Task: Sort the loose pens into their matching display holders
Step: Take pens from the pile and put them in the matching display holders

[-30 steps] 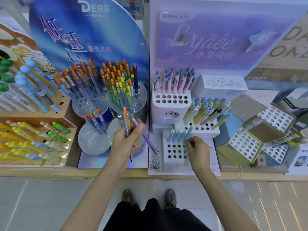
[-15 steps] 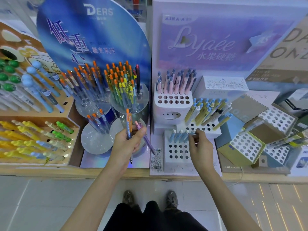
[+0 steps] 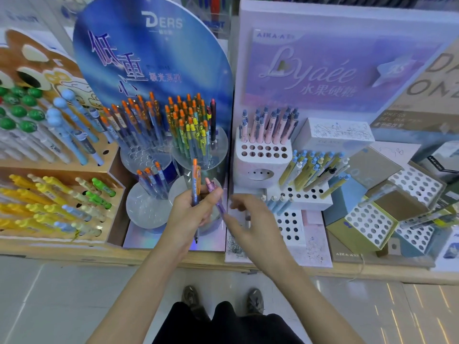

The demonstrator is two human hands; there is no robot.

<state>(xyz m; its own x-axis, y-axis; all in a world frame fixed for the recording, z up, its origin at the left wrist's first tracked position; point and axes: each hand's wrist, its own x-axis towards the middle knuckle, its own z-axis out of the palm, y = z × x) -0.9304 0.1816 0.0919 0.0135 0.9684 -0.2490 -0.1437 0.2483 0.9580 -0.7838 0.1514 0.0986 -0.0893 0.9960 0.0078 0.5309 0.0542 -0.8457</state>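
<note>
Blue DERS sign [image 3: 154, 58] | left grip [image 3: 191, 212] holds orange-capped pen [image 3: 196, 177], purple pen [image 3: 219, 206] | right grip [image 3: 250, 219] relaxed, blurred

This is a stationery shop. At 12 o'clock a blue brand sign [image 3: 154, 58] rises over clear round holders [image 3: 146, 207] of orange-capped pens [image 3: 139, 120]. At 1 o'clock a lilac board [image 3: 335, 70] backs white holders [image 3: 263, 150] of pastel pens [image 3: 268, 125]. At 9 o'clock a cardboard rack [image 3: 62, 170] shows yellow pens [image 3: 32, 194]. All stand on a wooden shelf [image 3: 74, 252] above a tiled floor [image 3: 62, 306].
</note>
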